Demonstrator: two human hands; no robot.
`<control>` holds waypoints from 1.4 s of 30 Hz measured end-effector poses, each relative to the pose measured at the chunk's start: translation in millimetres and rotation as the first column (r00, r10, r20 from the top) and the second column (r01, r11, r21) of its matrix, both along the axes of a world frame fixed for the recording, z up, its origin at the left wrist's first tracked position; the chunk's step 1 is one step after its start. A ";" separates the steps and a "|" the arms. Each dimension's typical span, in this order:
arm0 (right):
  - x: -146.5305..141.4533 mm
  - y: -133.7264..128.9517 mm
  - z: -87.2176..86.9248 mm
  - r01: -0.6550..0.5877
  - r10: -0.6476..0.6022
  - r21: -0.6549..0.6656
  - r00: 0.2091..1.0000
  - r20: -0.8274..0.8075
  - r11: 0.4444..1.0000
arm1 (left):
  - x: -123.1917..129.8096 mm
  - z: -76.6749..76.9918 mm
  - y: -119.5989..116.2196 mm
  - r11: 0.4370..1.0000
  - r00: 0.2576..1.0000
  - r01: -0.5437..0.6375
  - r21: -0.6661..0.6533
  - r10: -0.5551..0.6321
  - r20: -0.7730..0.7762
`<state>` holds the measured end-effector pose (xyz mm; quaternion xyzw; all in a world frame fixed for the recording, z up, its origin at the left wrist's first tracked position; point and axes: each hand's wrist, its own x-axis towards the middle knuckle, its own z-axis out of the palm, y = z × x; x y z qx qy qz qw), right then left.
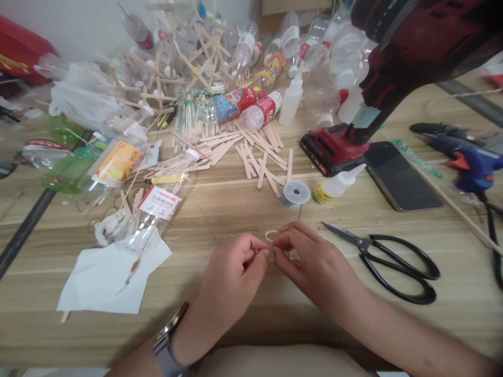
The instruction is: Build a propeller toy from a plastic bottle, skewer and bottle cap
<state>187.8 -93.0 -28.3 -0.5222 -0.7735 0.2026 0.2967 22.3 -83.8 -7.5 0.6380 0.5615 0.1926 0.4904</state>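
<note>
My left hand [239, 272], with a watch on its wrist, is pinched closed at the middle of the table's near part. Close beside it on the right, my right hand [310, 256] is pinched too, fingertips almost touching the left ones. A small white ring [271, 236] shows at the right fingertips and seems held there. What the left fingertips hold is too small to name. Just beyond the hands stands a spool of thin line [294, 194]. Black-handled scissors [365, 244] lie to the right of my right hand, blades partly apart.
A glue bottle [338, 184], a phone [401, 175], a red drill [341, 146] and a glue gun [467, 157] are at the right. Wooden sticks [223, 144] and plastic bottles pile up behind. White paper [106, 277] and a clear bottle [161, 201] lie left.
</note>
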 end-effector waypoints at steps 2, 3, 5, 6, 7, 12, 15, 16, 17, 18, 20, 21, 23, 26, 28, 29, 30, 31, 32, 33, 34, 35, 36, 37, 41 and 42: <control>0.1 0.0 1.7 0.014 -0.013 0.010 1.000 -0.026 1.000 | 1.0 -1.3 -1.7 1.000 1.000 -0.008 -0.007 0.008 0.013; 0.0 0.1 2.3 0.018 -0.018 0.013 0.999 -0.039 1.000 | 1.5 -1.7 -2.3 1.000 0.999 -0.017 -0.009 0.017 0.028; -0.3 0.3 2.9 0.028 -0.026 0.022 0.998 -0.063 0.999 | 2.2 -2.2 -3.2 0.999 0.998 -0.036 -0.003 0.036 0.053; -0.4 0.4 2.9 0.029 -0.026 0.031 0.997 -0.074 0.999 | 2.4 -2.3 -3.5 0.999 0.997 -0.046 0.005 0.045 0.061; -0.5 0.4 2.7 0.030 -0.026 0.045 0.996 -0.087 0.999 | 2.6 -2.3 -3.7 0.998 0.997 -0.054 0.015 0.053 0.063; -0.8 -0.5 2.0 0.017 -0.006 0.077 0.990 -0.137 0.997 | 3.0 -3.0 -4.4 0.991 0.996 -0.090 0.097 0.088 0.027; -0.9 -1.2 3.5 0.017 -0.008 0.059 0.990 -0.144 0.998 | 2.9 -4.0 -4.6 0.983 0.996 -0.084 0.166 0.085 -0.002; -0.9 -1.4 4.3 0.015 -0.009 0.043 0.989 -0.148 0.999 | 2.7 -4.4 -4.8 0.978 0.997 -0.080 0.194 0.083 -0.005; -1.0 -1.4 5.0 0.015 -0.011 0.025 0.988 -0.153 1.000 | 2.5 -4.7 -5.1 0.972 0.997 -0.076 0.224 0.080 -0.005; -1.1 -1.3 5.9 0.014 -0.013 0.002 0.987 -0.161 1.000 | 2.3 -5.0 -5.5 0.964 0.997 -0.071 0.256 0.075 -0.003; -1.3 -0.9 7.5 0.014 -0.022 -0.044 0.983 -0.181 0.999 | 1.9 -5.8 -6.7 0.944 0.998 -0.056 0.326 0.060 -0.002; -1.4 -0.6 8.2 0.015 -0.027 -0.068 0.981 -0.191 0.998 | 1.7 -6.3 -7.2 0.930 0.999 -0.045 0.364 0.051 -0.006; -1.4 -0.2 9.6 0.017 -0.043 -0.126 0.976 -0.212 0.992 | 1.4 -7.6 -8.2 0.892 0.999 -0.020 0.451 0.037 -0.028; -1.1 0.4 11.3 0.002 -0.065 -0.245 0.966 -0.250 0.970 | 0.6 -10.5 -8.5 0.812 0.995 0.036 0.583 0.024 -0.095; -0.7 0.9 12.1 -0.021 -0.082 -0.339 0.955 -0.286 0.941 | -0.5 -12.5 -8.3 0.752 0.990 0.085 0.654 0.012 -0.142; -0.5 1.2 12.4 -0.036 -0.089 -0.382 0.948 -0.305 0.924 | -1.3 -13.3 -8.2 0.725 0.987 0.108 0.680 0.004 -0.161; -0.3 1.6 12.7 -0.051 -0.095 -0.419 0.942 -0.322 0.907 | -2.1 -13.8 -8.1 0.703 0.984 0.127 0.699 -0.003 -0.176; -0.1 2.0 13.0 -0.061 -0.103 -0.448 0.937 -0.333 0.892 | -2.9 -13.9 -7.9 0.686 0.982 0.143 0.713 -0.011 -0.187; 0.0 2.5 13.4 -0.066 -0.112 -0.471 0.934 -0.339 0.880 | -3.6 -13.8 -7.7 0.674 0.980 0.156 0.722 -0.016 -0.196; 0.1 2.9 13.9 -0.066 -0.121 -0.491 0.932 -0.340 0.869 | -4.2 -13.4 -7.5 0.669 0.979 0.165 0.725 -0.020 -0.204; 0.2 3.3 14.5 -0.066 -0.129 -0.507 0.931 -0.340 0.860 | -4.7 -12.9 -7.2 0.668 0.977 0.172 0.724 -0.022 -0.212; 0.3 3.7 15.2 -0.065 -0.138 -0.520 0.930 -0.341 0.851 | -5.1 -12.4 -6.8 0.671 0.976 0.177 0.720 -0.023 -0.218; 0.5 4.1 16.0 -0.065 -0.146 -0.534 0.928 -0.343 0.843 | -5.5 -12.0 -6.4 0.676 0.974 0.182 0.714 -0.026 -0.223; 0.7 4.5 16.9 -0.068 -0.151 -0.545 0.926 -0.347 0.836 | -6.0 -11.7 -6.0 0.681 0.973 0.187 0.708 -0.033 -0.226; 2.6 5.8 21.0 -0.084 -0.150 -0.597 0.932 -0.331 0.798 | -8.6 -11.7 -4.5 0.681 0.966 0.231 0.695 -0.078 -0.245; 3.2 6.1 21.9 -0.091 -0.146 -0.614 0.935 -0.324 0.784 | -9.4 -11.5 -4.1 0.674 0.963 0.249 0.696 -0.092 -0.255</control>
